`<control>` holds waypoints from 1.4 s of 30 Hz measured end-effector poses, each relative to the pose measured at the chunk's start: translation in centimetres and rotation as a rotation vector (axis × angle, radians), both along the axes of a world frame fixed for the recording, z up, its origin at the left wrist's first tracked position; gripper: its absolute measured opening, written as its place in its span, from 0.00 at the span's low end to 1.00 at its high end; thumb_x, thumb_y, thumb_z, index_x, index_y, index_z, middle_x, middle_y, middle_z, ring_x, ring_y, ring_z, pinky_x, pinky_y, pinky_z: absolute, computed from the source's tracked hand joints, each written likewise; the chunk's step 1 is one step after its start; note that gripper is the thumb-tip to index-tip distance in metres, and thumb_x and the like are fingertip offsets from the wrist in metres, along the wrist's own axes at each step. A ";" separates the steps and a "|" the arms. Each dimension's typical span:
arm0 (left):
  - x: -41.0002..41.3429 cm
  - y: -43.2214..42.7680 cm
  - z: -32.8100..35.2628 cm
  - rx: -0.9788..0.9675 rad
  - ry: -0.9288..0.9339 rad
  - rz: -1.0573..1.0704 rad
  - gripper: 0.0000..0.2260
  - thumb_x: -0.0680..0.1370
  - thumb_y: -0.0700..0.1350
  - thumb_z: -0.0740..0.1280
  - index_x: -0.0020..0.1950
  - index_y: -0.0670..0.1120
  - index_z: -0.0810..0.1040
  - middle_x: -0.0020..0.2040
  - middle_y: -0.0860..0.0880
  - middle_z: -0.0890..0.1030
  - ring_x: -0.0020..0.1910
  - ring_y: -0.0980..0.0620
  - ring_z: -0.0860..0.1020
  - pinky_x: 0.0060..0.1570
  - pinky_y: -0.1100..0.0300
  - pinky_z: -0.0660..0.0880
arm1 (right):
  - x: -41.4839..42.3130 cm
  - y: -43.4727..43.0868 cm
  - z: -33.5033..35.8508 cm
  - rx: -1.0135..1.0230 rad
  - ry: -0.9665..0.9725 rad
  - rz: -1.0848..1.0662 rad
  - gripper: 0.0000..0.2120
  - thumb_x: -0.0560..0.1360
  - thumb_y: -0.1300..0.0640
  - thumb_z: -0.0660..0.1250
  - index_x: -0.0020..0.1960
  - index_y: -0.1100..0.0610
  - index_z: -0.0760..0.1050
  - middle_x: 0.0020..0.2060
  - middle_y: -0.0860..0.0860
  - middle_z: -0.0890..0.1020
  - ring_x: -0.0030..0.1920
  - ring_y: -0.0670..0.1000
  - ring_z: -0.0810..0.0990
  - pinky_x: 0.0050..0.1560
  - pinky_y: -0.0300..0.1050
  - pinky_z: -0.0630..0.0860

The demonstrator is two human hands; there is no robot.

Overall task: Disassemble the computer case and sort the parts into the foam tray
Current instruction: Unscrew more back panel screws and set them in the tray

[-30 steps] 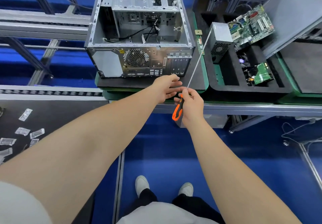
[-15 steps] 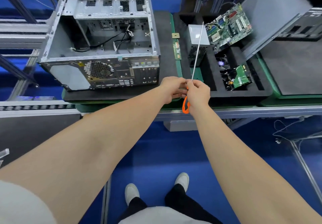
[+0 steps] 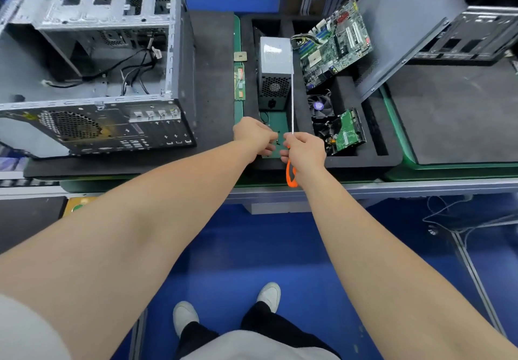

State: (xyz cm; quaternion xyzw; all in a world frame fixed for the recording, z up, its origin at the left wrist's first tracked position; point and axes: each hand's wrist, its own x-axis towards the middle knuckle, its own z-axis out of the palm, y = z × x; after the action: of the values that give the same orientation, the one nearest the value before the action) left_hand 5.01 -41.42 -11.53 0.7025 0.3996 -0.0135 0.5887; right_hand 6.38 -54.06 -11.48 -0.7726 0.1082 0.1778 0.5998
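Seen from a head-worn camera looking down, two bare arms reach forward over the near edge of a black foam tray (image 3: 364, 160). The right hand (image 3: 304, 149) is wrapped around an orange-handled screwdriver (image 3: 292, 101). Its thin steel shaft runs straight away from the body toward the tray's far edge, crossing the grey power supply (image 3: 274, 62).

The left hand (image 3: 253, 135) sits just beside the right, fingers curled toward it. A few small dark screws (image 3: 277, 140) show in the gap between the hands. Whether the left fingers actually pinch them cannot be told.

Directly beneath both hands lies a green-floored compartment (image 3: 276, 121) at the tray's near-left corner, so the drop is likely straight down. The left hand is nearer the screws. The emptied computer case (image 3: 98, 124) stands well apart to the left.
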 end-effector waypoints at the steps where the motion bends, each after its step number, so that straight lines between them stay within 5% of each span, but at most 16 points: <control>1: 0.2 0.0 -0.1 -0.006 0.000 0.003 0.03 0.76 0.41 0.76 0.44 0.44 0.84 0.40 0.43 0.86 0.34 0.48 0.87 0.35 0.52 0.85 | 0.2 -0.1 0.0 0.009 0.011 0.006 0.09 0.84 0.58 0.67 0.46 0.52 0.81 0.46 0.53 0.85 0.38 0.49 0.83 0.44 0.46 0.85; 5: 0.7 -0.1 0.8 -0.062 -0.063 -0.012 0.14 0.84 0.52 0.64 0.54 0.45 0.85 0.43 0.46 0.87 0.39 0.48 0.87 0.43 0.51 0.86 | 0.0 0.4 0.2 0.114 0.068 0.049 0.08 0.85 0.63 0.63 0.55 0.55 0.80 0.45 0.57 0.84 0.37 0.53 0.81 0.44 0.50 0.84; 9: 0.9 0.2 3.7 -0.089 -0.250 -0.037 0.15 0.86 0.53 0.59 0.57 0.47 0.82 0.45 0.46 0.88 0.40 0.48 0.85 0.43 0.55 0.81 | -1.5 2.2 1.0 0.268 0.092 0.169 0.10 0.86 0.63 0.57 0.60 0.61 0.76 0.37 0.57 0.78 0.31 0.53 0.76 0.35 0.49 0.77; 15: -0.9 3.0 8.3 -0.061 -0.463 0.054 0.15 0.87 0.46 0.53 0.61 0.44 0.78 0.38 0.42 0.85 0.35 0.43 0.83 0.33 0.57 0.75 | -4.9 5.3 2.7 0.301 0.073 0.355 0.17 0.87 0.46 0.57 0.48 0.56 0.73 0.31 0.53 0.78 0.28 0.52 0.74 0.28 0.45 0.72; 22: -7.8 8.8 12.4 -0.143 -0.631 0.078 0.18 0.88 0.49 0.49 0.60 0.44 0.76 0.37 0.41 0.85 0.31 0.42 0.82 0.27 0.59 0.76 | -12.1 10.7 5.4 0.389 0.255 0.422 0.28 0.84 0.36 0.60 0.31 0.52 0.66 0.27 0.51 0.69 0.25 0.51 0.66 0.26 0.42 0.63; 29: -16.0 16.0 13.0 -0.202 -0.619 0.182 0.27 0.87 0.56 0.51 0.51 0.40 0.83 0.36 0.40 0.84 0.28 0.46 0.81 0.27 0.59 0.76 | -20.4 16.9 6.4 0.455 0.311 0.570 0.34 0.83 0.32 0.58 0.27 0.53 0.64 0.27 0.52 0.70 0.24 0.52 0.67 0.26 0.43 0.63; 33: -20.6 19.9 11.3 -0.218 -0.559 0.312 0.24 0.86 0.53 0.55 0.46 0.41 0.83 0.32 0.42 0.82 0.24 0.48 0.77 0.26 0.60 0.72 | -24.6 19.2 5.2 0.353 0.310 0.662 0.36 0.81 0.27 0.58 0.27 0.54 0.64 0.28 0.54 0.70 0.23 0.52 0.66 0.25 0.42 0.63; 36: -23.9 22.0 8.8 -0.167 -0.517 0.380 0.14 0.81 0.45 0.59 0.51 0.43 0.83 0.29 0.42 0.82 0.25 0.46 0.79 0.27 0.59 0.75 | -27.5 20.3 3.6 0.264 0.340 0.694 0.36 0.80 0.27 0.57 0.27 0.55 0.66 0.27 0.54 0.71 0.22 0.51 0.65 0.23 0.41 0.61; 42: -28.2 24.1 3.7 -0.220 -0.361 0.383 0.14 0.86 0.43 0.49 0.68 0.47 0.69 0.34 0.44 0.85 0.26 0.47 0.80 0.24 0.62 0.74 | -31.7 21.1 0.6 0.083 0.396 0.678 0.34 0.83 0.30 0.55 0.31 0.54 0.74 0.27 0.53 0.75 0.21 0.51 0.64 0.24 0.39 0.61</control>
State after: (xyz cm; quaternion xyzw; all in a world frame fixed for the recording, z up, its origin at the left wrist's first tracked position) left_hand -23.17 -17.33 -7.80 0.5371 0.4097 0.1799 0.7151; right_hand -25.33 -32.95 -10.90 -0.6902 -0.0468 0.5157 0.5055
